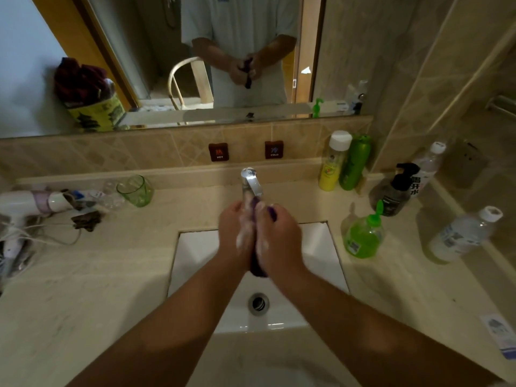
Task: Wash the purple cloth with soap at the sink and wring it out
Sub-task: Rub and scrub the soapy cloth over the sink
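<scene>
The purple cloth is squeezed between my two hands above the white sink, just below the chrome tap. My left hand and my right hand are pressed side by side, fingers curled round the cloth, with white soap foam on both. Only the cloth's lower end and a bit near my right fingers show. The green soap pump bottle stands on the counter to the right of the sink.
The sink drain lies below my hands. Several bottles stand at the back right and a clear one lies on the right. A green glass and a hair dryer sit on the left.
</scene>
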